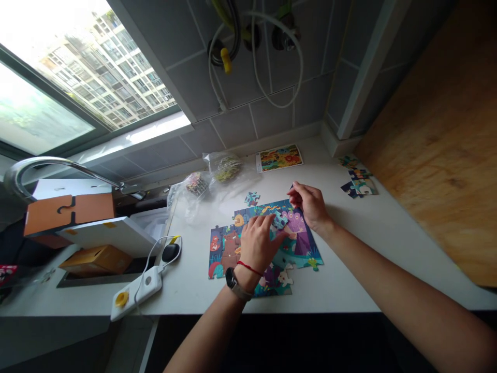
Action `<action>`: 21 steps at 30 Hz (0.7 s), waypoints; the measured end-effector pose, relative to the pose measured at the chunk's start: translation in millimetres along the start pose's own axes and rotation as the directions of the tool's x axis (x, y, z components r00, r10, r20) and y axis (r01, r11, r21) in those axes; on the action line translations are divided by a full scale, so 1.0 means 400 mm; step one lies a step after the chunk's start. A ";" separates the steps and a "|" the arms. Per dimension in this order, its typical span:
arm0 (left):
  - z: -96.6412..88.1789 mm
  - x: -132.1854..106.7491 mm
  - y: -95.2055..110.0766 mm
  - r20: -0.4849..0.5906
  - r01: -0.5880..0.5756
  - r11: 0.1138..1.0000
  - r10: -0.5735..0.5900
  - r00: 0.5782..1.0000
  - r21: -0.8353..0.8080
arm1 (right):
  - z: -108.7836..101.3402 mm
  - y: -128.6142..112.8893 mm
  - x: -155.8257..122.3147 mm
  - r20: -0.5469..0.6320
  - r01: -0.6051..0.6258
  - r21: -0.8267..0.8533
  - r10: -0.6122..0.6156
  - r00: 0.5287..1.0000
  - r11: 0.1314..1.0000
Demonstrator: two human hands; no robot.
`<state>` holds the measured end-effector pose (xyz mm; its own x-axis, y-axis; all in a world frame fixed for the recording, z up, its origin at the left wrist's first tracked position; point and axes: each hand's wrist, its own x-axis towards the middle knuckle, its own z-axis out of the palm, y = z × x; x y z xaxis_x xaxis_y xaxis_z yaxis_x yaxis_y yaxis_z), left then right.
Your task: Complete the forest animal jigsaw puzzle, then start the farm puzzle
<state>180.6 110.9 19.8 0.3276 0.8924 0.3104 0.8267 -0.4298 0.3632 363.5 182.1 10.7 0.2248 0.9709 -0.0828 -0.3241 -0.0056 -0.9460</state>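
A colourful jigsaw puzzle (298,243), partly assembled, lies flat on the white counter (349,280). My left hand (258,241) rests on the puzzle's middle with its fingers curled onto a loose teal piece (280,220). My right hand (310,203) hovers at the puzzle's upper right edge, fingers pinched together on a small dark piece I can barely see. One loose piece (252,198) lies just above the puzzle. A cluster of joined pieces (357,184) sits to the right near the wooden panel.
A reference picture card (279,157) lies by the tiled wall, with two plastic bags of pieces (227,168) to its left. A white power bank with cable (140,290), boxes (70,210) and a faucet (46,168) over the sink are at the left.
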 end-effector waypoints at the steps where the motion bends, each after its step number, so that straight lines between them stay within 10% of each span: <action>1: 0.015 0.007 0.001 0.000 0.009 1.000 -0.009 1.000 0.002 | 0.000 -0.001 0.000 0.000 0.000 -0.003 0.000 1.000 1.000; 7: 0.024 0.027 -0.010 -0.004 0.042 0.999 -0.042 0.999 -0.014 | 0.002 -0.003 0.002 0.020 -0.024 0.003 0.024 1.000 1.000; 12: -0.082 -0.008 -0.016 0.076 -0.084 0.995 0.089 0.993 -0.061 | -0.002 0.003 0.006 0.014 -0.039 0.016 0.038 0.999 0.999; 16: -0.211 -0.135 -0.053 0.144 -0.216 0.962 0.240 0.960 -0.166 | -0.002 0.006 0.004 0.036 -0.028 -0.008 0.029 0.999 1.000; 21: -0.316 -0.335 -0.191 0.204 -0.140 0.990 0.136 0.969 0.002 | 0.003 0.010 -0.005 0.046 0.005 -0.066 -0.002 0.999 0.998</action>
<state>15.8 6.7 61.4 0.5237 0.8346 0.1711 0.7737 -0.5500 0.3146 360.5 180.3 7.6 0.1826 0.9809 -0.0665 -0.2612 -0.0168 -0.9651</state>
